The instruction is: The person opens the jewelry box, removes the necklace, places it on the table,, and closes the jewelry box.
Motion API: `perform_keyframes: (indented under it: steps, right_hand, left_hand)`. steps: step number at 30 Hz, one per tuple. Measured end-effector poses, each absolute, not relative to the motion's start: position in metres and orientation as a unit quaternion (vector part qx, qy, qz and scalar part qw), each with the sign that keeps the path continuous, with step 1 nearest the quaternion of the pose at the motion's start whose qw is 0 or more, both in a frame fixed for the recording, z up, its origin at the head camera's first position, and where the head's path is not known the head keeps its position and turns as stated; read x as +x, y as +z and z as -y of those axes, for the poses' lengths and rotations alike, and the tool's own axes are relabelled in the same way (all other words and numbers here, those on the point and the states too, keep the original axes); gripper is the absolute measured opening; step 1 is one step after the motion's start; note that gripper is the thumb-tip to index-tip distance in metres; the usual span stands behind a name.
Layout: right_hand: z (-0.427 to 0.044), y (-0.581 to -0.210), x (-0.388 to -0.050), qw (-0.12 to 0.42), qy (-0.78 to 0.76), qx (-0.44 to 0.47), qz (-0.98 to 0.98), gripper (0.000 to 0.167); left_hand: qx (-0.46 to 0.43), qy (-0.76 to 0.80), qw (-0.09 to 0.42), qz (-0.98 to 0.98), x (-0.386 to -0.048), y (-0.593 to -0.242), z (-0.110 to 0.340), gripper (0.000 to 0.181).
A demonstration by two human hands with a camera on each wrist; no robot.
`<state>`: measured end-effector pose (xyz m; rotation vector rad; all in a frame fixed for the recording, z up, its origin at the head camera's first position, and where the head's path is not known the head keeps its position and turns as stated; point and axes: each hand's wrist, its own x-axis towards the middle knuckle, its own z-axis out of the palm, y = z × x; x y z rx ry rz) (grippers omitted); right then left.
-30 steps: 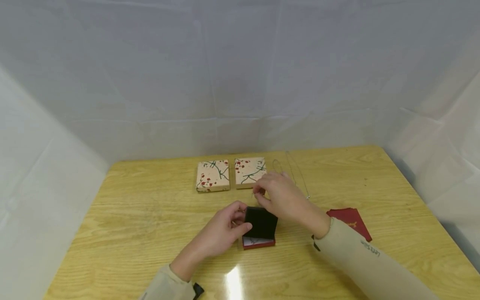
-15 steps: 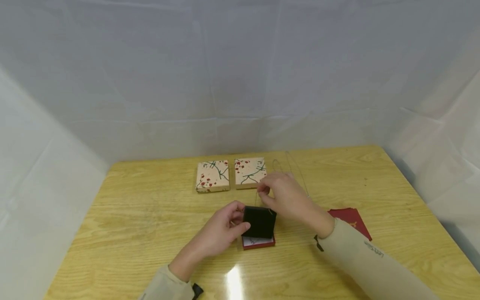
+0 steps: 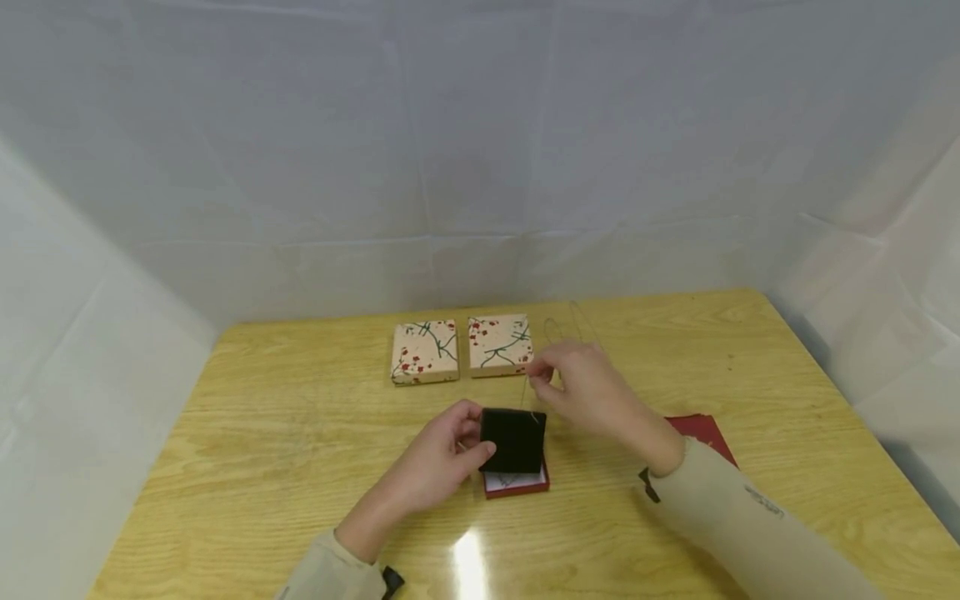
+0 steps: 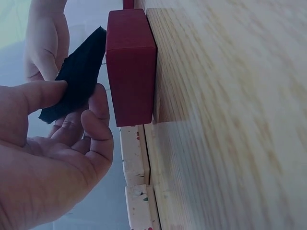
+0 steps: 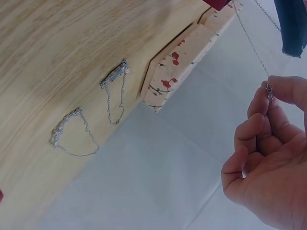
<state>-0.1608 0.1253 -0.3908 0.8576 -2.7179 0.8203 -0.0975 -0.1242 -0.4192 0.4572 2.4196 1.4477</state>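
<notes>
My left hand [image 3: 435, 458] pinches a square black jewelry-box pad [image 3: 512, 442] between thumb and fingers, tilted above a small red box [image 3: 517, 492]. A white, marked lining shows inside that box. In the left wrist view the pad [image 4: 79, 76] stands beside the box's red wall [image 4: 130, 72], in front of the thumb and bent fingers. My right hand [image 3: 588, 387] pinches the clasp end of a thin silver necklace chain [image 5: 252, 43] between thumb and forefinger. The chain runs down toward the pad, and a short bit of it shows at the pad's upper edge.
Two cream floral boxes [image 3: 425, 352] stand side by side at the back. Right of them lie two more silver chains [image 5: 115, 93], partly behind the right hand. A red flat piece [image 3: 703, 432] lies on the wooden table [image 3: 285, 450], partly under the right forearm.
The right hand has moved a little right and up, drawing more of the chain out straight. The left hand has shifted the pad slightly left and up over the red box.
</notes>
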Motion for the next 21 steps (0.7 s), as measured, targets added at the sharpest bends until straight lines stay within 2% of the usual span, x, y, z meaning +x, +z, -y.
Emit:
perform_keyframes:
  steps: [6, 21]
  right_hand:
    - [-0.133, -0.392, -0.161, 0.099, 0.283, 0.294, 0.908, 0.006]
    - [-0.147, -0.392, -0.161, 0.084, 0.289, 0.269, 0.915, 0.005]
  left_hand:
    - [0.151, 0.499, 0.140, -0.842, -0.098, -0.420, 0.125, 0.040]
    - [0.142, 0.496, 0.135, -0.846, -0.098, -0.420, 0.125, 0.043]
